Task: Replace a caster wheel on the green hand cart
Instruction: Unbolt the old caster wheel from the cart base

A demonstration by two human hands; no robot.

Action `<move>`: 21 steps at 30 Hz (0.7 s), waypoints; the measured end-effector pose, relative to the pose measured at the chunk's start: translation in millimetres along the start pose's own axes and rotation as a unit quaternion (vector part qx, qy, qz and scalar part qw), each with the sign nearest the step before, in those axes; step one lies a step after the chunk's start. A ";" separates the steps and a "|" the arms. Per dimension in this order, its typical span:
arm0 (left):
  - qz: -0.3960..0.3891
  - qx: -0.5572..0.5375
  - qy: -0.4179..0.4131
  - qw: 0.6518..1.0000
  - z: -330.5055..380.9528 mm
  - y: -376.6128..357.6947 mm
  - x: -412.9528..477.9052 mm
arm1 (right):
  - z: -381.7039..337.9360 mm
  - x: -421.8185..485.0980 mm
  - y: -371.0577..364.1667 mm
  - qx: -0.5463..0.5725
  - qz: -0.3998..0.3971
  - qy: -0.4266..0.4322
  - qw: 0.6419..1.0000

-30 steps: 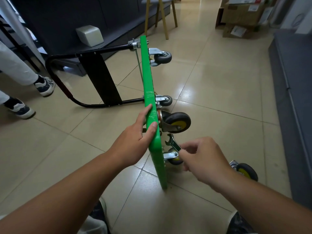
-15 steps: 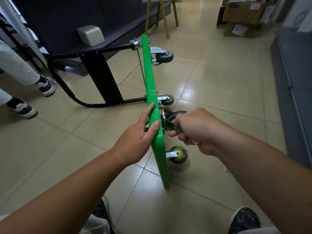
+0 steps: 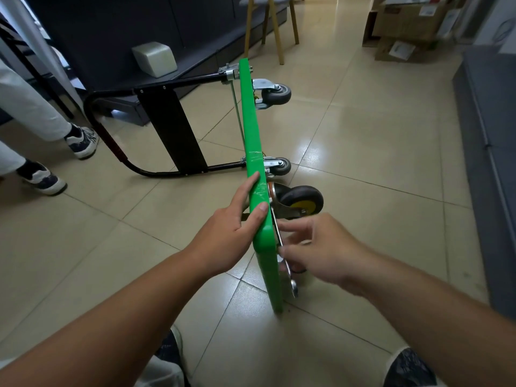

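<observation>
Where the cart stands: the green hand cart point(image 3: 252, 129) is tipped onto one long edge on the tiled floor point(image 3: 363, 141). Its deck is upright and runs away from you, and the black handle point(image 3: 178, 81) lies out to the left.
Caster wheel: the large black caster wheel point(image 3: 303, 201) with the yellow hub juts from the deck's right face, just beyond your right hand. Two smaller grey casters point(image 3: 276, 93) sit farther along that face.
Left hand: your left hand point(image 3: 226, 230) grips the deck's top edge, thumb over the rim and fingers down the left face. It steadies the cart.
Right hand: your right hand point(image 3: 326, 247) is on the wheel side, its fingertips point(image 3: 290, 226) loosely spread at the wrench. Blur hides whether they pinch the shank or only touch it.
Wrench: the far end of the wrench point(image 3: 290, 277) sits at the caster wheel's mount. The shank slopes down toward you, close along the deck's right face, and its near end hangs free below your hand.
Relation that matters: the wrench's long axis runs nearly parallel to the deck. It lies just left of your right fingertips, between them and the green face. Your right hand is the nearer one, since your left is across the deck.
Step, as I judge it: you are working the fastener at the mount. Whether you are loosening or tightening it cannot be told.
Next move: you will probably close your fingers round the shank from the right. The narrow gap to the deck limits the swing.
Risk: the wrench could slip off the mount, or the deck could tip if your left grip eases.
</observation>
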State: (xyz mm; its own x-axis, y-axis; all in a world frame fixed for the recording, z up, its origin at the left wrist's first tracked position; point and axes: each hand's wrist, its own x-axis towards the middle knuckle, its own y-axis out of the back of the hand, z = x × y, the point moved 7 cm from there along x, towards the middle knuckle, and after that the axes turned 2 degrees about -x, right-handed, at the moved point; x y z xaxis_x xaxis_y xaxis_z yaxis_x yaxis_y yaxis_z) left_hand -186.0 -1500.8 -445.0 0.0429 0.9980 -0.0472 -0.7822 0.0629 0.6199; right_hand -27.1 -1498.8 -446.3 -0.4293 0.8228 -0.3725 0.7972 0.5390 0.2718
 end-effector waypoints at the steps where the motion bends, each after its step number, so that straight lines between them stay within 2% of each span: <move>1: -0.001 -0.002 0.000 1.000 0.1 -0.1 0.5 | 9.1 1.9 -1.4 -0.035 0.030 0.020 0.999; 4: -0.002 -0.006 0.002 1.000 0.0 -0.5 1.6 | 30.1 11.7 -8.3 -0.063 0.085 0.062 0.992; 9: -0.020 0.001 0.015 1.000 0.6 2.5 0.8 | 32.8 3.6 -4.4 -0.131 0.094 0.094 0.982; 12: -0.033 0.023 0.018 0.999 4.0 3.7 -1.0 | 42.6 -11.6 3.9 -0.178 0.055 0.040 0.982; 15: -0.049 0.035 0.023 0.998 7.6 2.0 -3.4 | 50.7 -24.2 13.7 -0.201 0.058 -0.028 0.977; 21: -0.054 -0.009 0.018 0.998 9.2 2.2 -4.8 | 10.2 -23.0 25.1 0.058 0.103 -0.047 0.992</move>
State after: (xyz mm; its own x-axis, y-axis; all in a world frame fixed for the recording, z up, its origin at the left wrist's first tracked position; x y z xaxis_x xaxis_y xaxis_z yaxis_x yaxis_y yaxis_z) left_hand -182.3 -1505.3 -436.2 0.1058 0.9842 -0.1421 -0.7853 0.1704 0.5952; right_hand 7.2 -1506.0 -439.9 -0.2161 0.8899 -0.4018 0.9097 0.3330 0.2480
